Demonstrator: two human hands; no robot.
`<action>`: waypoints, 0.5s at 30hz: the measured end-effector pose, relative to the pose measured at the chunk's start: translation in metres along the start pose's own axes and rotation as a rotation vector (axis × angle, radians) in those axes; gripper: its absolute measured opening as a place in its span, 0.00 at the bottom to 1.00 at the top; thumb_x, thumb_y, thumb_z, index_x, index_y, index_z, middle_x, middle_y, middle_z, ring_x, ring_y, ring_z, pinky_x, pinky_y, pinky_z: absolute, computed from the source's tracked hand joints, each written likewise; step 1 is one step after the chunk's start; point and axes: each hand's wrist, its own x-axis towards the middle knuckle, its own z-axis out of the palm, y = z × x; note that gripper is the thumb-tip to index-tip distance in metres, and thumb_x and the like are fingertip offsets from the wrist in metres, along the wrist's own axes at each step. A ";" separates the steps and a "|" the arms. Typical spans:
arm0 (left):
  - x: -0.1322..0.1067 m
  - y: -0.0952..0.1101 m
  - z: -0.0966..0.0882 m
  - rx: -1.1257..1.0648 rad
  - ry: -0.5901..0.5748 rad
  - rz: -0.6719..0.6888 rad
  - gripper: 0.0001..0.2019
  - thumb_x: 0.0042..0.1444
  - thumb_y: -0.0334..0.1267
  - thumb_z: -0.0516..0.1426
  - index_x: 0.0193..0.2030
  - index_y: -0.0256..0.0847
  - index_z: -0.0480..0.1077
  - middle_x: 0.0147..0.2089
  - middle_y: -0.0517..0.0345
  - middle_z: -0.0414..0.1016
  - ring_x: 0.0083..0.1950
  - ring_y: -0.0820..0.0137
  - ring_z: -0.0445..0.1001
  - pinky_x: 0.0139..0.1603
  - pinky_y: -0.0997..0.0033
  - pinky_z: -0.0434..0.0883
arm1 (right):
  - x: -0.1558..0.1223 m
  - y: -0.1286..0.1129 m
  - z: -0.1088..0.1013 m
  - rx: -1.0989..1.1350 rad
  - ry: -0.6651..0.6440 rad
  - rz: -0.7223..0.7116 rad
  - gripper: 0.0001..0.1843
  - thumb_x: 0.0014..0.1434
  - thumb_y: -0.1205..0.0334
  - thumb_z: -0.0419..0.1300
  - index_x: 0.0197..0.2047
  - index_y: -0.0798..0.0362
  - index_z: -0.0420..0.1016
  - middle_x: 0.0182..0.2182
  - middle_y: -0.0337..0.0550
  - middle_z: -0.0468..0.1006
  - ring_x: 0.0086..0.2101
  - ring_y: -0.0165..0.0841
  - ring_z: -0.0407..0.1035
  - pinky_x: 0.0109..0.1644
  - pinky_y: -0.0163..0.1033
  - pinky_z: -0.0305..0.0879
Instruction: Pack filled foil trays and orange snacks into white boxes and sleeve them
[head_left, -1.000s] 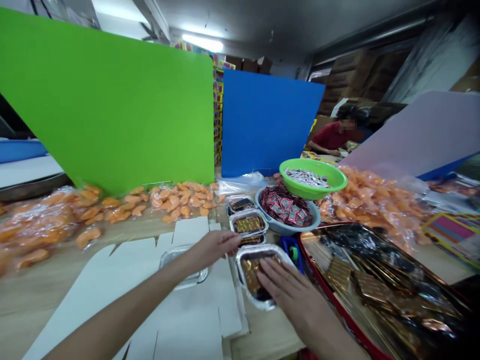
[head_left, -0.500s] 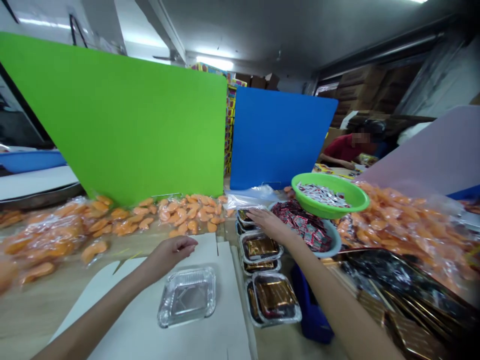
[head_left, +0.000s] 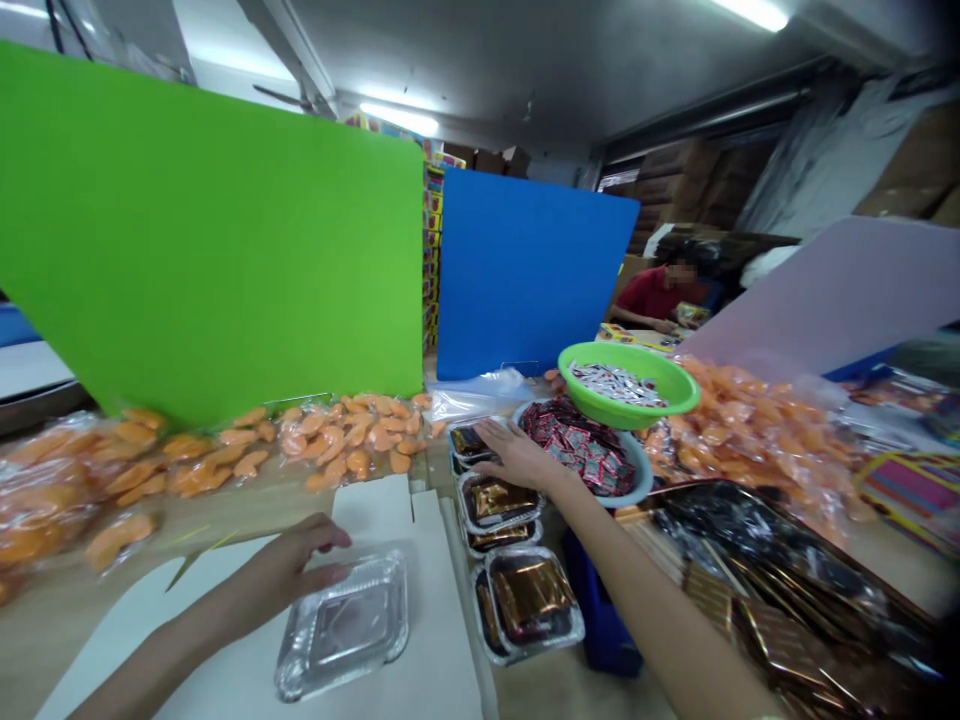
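My left hand [head_left: 311, 555] hovers at the upper left edge of an empty silvery foil tray [head_left: 341, 625], thumb and fingers apart with nothing between them. That tray lies on a flat white cardboard sheet [head_left: 442, 600]. Further off, my right hand [head_left: 517, 455] reaches over the farthest foil tray [head_left: 466, 440] in a row, fingers spread along its right side. Nearer in that row, a middle tray [head_left: 501, 500] and a front tray [head_left: 532, 595] hold gold-brown wrapped packets and overlap other trays. Whether my right fingertips touch the far tray I cannot tell.
A green basin [head_left: 630, 385] of small white sachets overlaps a pale basin [head_left: 637, 480] of dark red sachets. Bagged orange pieces [head_left: 352, 440] line the back. Green [head_left: 247, 250] and blue [head_left: 525, 270] boards stand behind. A dark blue bin [head_left: 607, 620] sits under my right forearm. Another person works beyond.
My left hand has come down closer to the empty tray and its fingers have parted. My right hand stays at the far tray, its fingers more spread. The whole view has shifted somewhat.
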 end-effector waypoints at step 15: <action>0.011 0.001 0.014 0.216 -0.125 -0.125 0.04 0.42 0.37 0.49 0.24 0.40 0.56 0.24 0.64 0.61 0.27 0.72 0.58 0.27 0.77 0.53 | -0.106 0.091 0.014 -0.043 0.137 1.183 0.21 0.41 0.56 0.65 0.37 0.61 0.70 0.39 0.61 0.72 0.43 0.52 0.65 0.43 0.52 0.57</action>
